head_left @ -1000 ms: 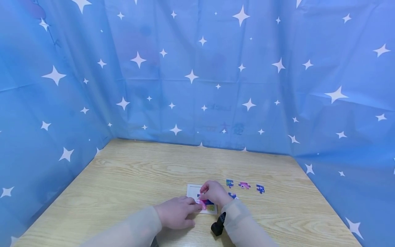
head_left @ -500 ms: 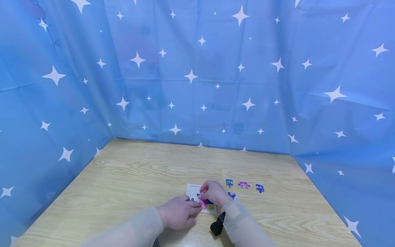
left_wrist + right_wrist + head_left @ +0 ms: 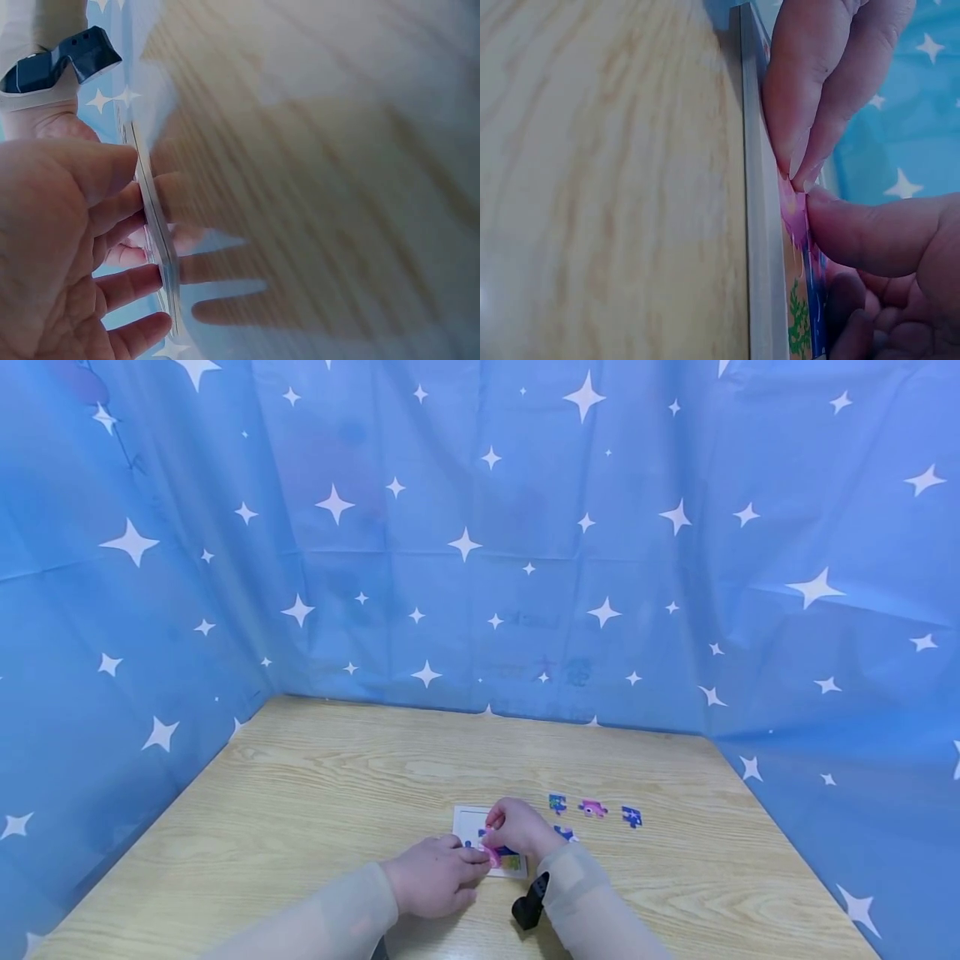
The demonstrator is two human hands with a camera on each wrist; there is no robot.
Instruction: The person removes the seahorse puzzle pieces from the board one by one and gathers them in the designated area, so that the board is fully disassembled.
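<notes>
A shallow puzzle tray [image 3: 468, 815] with a pale rim lies on the table, partly filled with pink, blue and green puzzle pieces. My left hand [image 3: 435, 878] lies over its near left side, fingers stretched forward; in the right wrist view its fingertips press by a pink area [image 3: 795, 214]. My right hand [image 3: 522, 829] is bent over the tray from the right, thumb and forefinger pinching a puzzle piece that the fingers mostly hide. The left wrist view shows the tray edge [image 3: 155, 210] against the left fingers.
Right of the tray lie loose puzzle pieces: a blue-green one [image 3: 557, 803], a pink one with an eye [image 3: 592, 809], a blue one [image 3: 632, 816] and another blue one [image 3: 564, 832] beside the right wrist. A starry blue curtain [image 3: 465, 585] surrounds the wooden table [image 3: 337, 777].
My left hand has shifted slightly to the right, uncovering a small blue spot at the tray's left. The right hand keeps its place and pinch.
</notes>
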